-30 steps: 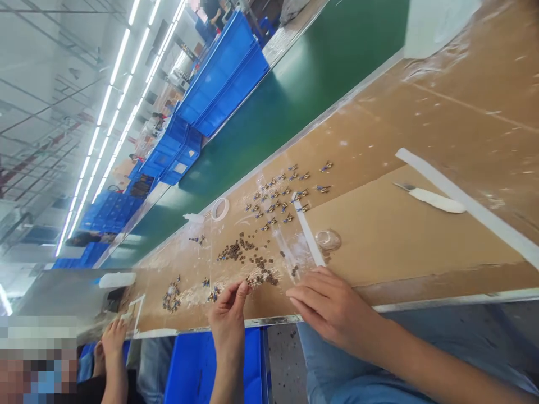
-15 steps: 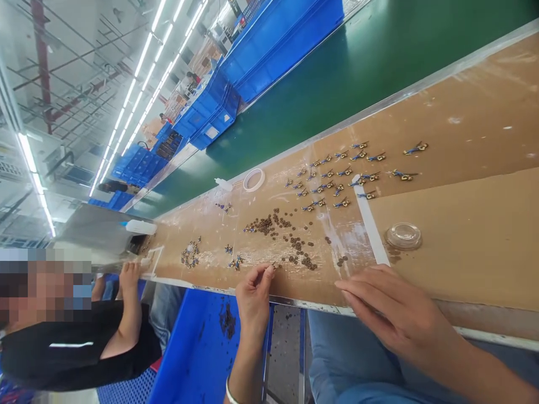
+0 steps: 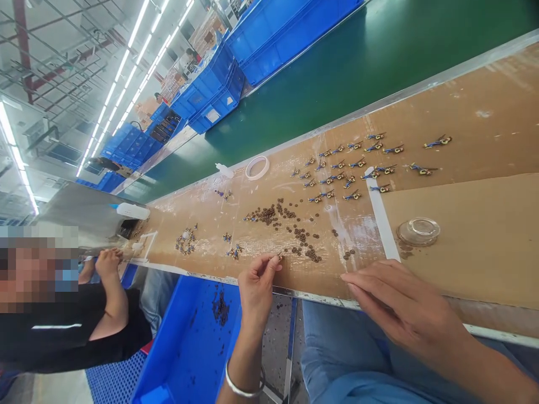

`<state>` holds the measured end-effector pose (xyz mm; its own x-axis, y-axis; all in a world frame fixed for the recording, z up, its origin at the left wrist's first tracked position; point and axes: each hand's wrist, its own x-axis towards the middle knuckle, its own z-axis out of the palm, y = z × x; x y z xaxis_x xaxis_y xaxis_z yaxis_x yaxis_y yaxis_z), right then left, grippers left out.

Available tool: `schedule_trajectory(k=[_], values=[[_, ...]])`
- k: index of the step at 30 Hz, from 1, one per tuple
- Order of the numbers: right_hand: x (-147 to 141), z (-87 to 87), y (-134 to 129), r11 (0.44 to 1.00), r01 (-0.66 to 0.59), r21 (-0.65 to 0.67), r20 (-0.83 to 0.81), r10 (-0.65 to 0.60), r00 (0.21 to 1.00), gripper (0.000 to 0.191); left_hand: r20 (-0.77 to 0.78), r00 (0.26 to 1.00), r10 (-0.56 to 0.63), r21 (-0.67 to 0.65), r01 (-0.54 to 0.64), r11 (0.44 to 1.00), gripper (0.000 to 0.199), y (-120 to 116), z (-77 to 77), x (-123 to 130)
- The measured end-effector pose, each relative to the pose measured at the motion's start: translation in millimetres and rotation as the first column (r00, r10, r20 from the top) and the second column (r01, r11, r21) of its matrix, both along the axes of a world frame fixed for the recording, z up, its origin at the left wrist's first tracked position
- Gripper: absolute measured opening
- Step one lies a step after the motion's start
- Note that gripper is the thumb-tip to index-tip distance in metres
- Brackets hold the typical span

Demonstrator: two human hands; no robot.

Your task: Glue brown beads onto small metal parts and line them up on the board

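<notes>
My left hand (image 3: 256, 286) pinches a tiny dark piece (image 3: 280, 256) between thumb and forefinger, just above the near edge of a brown-covered counter (image 3: 484, 134). The piece lies at the fingertips, on the side facing my right hand (image 3: 398, 297); it is too small for me to make out its long axis. My right fingers are well apart from it, directed leftward toward it, thumb close under the forefinger; whether they grip anything, I cannot tell.

A loose scatter of small, round, dark-brown discs (image 3: 313, 256) lies just beyond the gap between my hands, its near end closer to my left fingers. Farther past my right fingers, small blue-and-yellow moulded figures (image 3: 352, 196) lie in rough rows. My left forearm rises steeply from below; my right reaches in low from the right, palm turned down.
</notes>
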<state>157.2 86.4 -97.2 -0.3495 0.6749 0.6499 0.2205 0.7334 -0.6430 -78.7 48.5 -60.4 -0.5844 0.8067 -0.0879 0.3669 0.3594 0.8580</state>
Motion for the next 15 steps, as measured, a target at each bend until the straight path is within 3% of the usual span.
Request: schedule_trajectory(k=[6,15], values=[[-0.3,0.6,0.8,1.000,-0.002,0.009,-0.006,0.002,1.000,0.015,0.035,0.999,0.005,0.006,-0.006,1.000,0.024,0.1,3.1,1.3],[0.9,1.3,1.2,1.000,0.003,0.002,0.010,-0.003,1.000,0.014,-0.171,0.984,-0.047,-0.067,0.036,0.997,0.020,3.7,5.4,-1.2]])
